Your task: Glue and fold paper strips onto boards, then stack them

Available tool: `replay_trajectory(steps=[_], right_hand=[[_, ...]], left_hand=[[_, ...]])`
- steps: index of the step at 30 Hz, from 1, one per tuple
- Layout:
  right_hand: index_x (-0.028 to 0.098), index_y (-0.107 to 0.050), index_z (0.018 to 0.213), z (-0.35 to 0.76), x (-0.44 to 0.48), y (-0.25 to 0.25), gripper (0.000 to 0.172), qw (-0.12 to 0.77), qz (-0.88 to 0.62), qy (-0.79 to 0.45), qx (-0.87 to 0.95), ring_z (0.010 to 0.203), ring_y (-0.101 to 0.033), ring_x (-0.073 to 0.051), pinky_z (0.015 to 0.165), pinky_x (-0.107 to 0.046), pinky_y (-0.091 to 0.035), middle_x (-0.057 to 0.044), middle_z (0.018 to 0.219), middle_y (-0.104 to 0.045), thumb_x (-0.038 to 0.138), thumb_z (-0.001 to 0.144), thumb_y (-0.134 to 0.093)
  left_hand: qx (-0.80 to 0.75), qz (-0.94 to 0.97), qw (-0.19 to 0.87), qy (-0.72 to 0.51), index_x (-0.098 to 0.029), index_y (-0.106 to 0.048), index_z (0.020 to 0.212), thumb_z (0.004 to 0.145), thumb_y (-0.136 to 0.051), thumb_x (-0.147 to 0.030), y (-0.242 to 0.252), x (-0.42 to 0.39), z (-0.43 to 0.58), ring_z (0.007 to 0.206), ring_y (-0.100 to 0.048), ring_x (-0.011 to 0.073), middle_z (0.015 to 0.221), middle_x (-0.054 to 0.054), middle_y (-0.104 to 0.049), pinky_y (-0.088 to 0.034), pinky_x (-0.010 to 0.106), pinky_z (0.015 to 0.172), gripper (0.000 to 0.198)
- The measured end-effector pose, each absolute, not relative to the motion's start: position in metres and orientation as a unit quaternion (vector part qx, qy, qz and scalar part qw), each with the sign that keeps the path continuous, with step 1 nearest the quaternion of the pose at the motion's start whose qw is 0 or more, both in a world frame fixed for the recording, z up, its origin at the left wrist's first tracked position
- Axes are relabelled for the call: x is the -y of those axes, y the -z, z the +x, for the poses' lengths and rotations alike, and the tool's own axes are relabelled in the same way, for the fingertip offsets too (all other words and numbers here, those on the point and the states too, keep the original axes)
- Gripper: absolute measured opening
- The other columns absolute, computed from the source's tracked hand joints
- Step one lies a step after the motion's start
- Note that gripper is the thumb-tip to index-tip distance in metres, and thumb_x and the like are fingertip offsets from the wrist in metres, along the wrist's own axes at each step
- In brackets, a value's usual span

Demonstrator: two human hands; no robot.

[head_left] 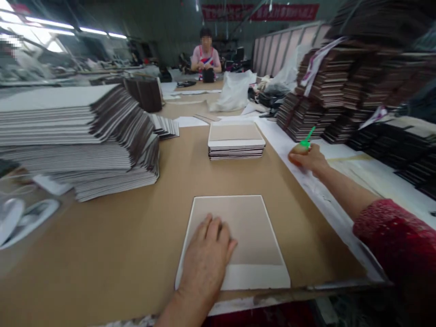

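My left hand (206, 254) lies on a flat beige panel with a white border (252, 227) at the table's front edge. Its fingers are stretched out over the panel's left half, and the hand hides part of the panel. Off to the right, my right hand (311, 159) is closed round a small squeeze bottle (304, 144) with a green nozzle that points up. The bottle is over the white strip along the table's right side, and the fingers cover much of its body. Beyond the panel is a short stack of similar panels (236, 136).
Tall piles of white-faced panels (112, 136) stand at the left. Bundles of dark brown panels (327, 86) are heaped at the right. Farther back on the brown table (136, 236) is a crumpled plastic bag (235, 91). Another person (206, 56) works at the far end.
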State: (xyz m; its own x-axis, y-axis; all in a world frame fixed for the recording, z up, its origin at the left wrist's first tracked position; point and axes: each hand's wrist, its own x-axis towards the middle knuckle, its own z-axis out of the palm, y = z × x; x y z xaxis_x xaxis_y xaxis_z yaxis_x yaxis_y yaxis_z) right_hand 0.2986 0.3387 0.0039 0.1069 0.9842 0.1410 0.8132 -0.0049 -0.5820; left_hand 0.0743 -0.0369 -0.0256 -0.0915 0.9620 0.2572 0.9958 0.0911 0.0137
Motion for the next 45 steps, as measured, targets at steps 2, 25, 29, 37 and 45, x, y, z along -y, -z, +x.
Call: replay_trajectory(steps=[2,25,29,37,45], right_hand=[[0.015,-0.049,0.129,0.300,-0.346,0.001,0.082,0.258,-0.685,-0.160,0.662,0.101,-0.058,-0.035,0.082,-0.044,-0.046,-0.019,0.112,-0.060,0.059,0.065,-0.076],[0.023,-0.045,0.104,0.184,-0.160,-0.065,0.053,0.097,-0.277,-0.350,0.889,0.072,-0.052,-0.016,0.060,-0.029,-0.041,0.004,0.085,-0.054,0.046,0.068,-0.077],[0.022,-0.045,0.102,0.182,-0.155,-0.067,0.055,0.118,-0.260,-0.343,0.895,0.072,-0.049,-0.014,0.061,-0.027,-0.040,0.004,0.087,-0.052,0.041,0.064,-0.081],[0.023,-0.059,0.109,0.169,-0.145,-0.060,0.047,0.191,-0.216,-0.333,0.898,0.078,-0.056,-0.015,0.068,-0.028,-0.042,0.002,0.091,-0.061,0.042,0.072,-0.080],[0.017,-0.061,0.096,0.144,-0.145,-0.058,0.027,0.219,-0.131,-0.222,0.941,0.072,-0.050,-0.012,0.065,-0.025,-0.037,0.003,0.082,-0.054,0.024,0.074,-0.075]], left_hand=[[0.742,-0.657,0.076,0.109,-0.015,-0.064,0.117,0.087,-0.061,-0.036,0.027,0.037,0.073,0.127,-0.054,0.0329,0.124,0.012,-0.066,-0.053,0.047,0.104,0.037],[0.748,-0.643,0.021,0.164,-0.017,-0.063,0.118,0.086,-0.062,-0.034,0.026,0.039,0.069,0.128,-0.051,0.0313,0.124,0.007,-0.067,-0.050,0.049,0.108,0.036],[0.747,-0.644,0.018,0.164,-0.017,-0.062,0.119,0.088,-0.059,-0.035,0.025,0.040,0.069,0.128,-0.051,0.0309,0.125,0.007,-0.066,-0.050,0.050,0.108,0.036],[0.749,-0.642,0.017,0.163,-0.018,-0.063,0.117,0.088,-0.060,-0.035,0.028,0.038,0.069,0.127,-0.051,0.0310,0.126,0.006,-0.065,-0.050,0.051,0.106,0.034],[0.754,-0.637,-0.003,0.160,-0.020,-0.062,0.119,0.089,-0.057,-0.035,0.026,0.041,0.068,0.130,-0.048,0.0298,0.128,0.005,-0.063,-0.048,0.051,0.108,0.033]])
